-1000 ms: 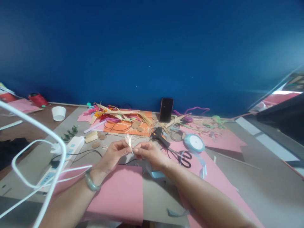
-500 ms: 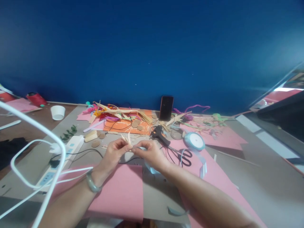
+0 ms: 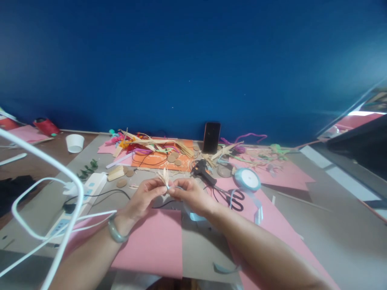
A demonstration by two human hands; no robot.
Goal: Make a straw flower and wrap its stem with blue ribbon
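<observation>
Head view: the left hand [image 3: 146,194] and the right hand [image 3: 192,194] meet above the table [image 3: 202,251], fingertips nearly touching. The left thumb and fingers pinch a small bundle of pale strips [image 3: 164,176], which fans upward from the grip, at the middle of the scene. The right thumb and fingers close narrowly beside the bundle's base, on what looks like a thin light-blue ribbon; its exact hold is hard to make out. A bracelet [image 3: 116,230] circles the left wrist.

A pink sheet [image 3: 157,247] lies on the near side, partly under the left forearm. Right of the hands are a black glue gun [image 3: 205,174], dark-handled scissors [image 3: 237,201] and a spool of light-blue ribbon [image 3: 247,179], its loose end trailing nearer. Farther off, a phone [image 3: 212,137] stands against the blue wall [image 3: 193,68], with an orange sheet [image 3: 145,163] under tangled strips to its left. On the left sit a white power strip [image 3: 96,184] and, farther, a white cup [image 3: 75,143].
</observation>
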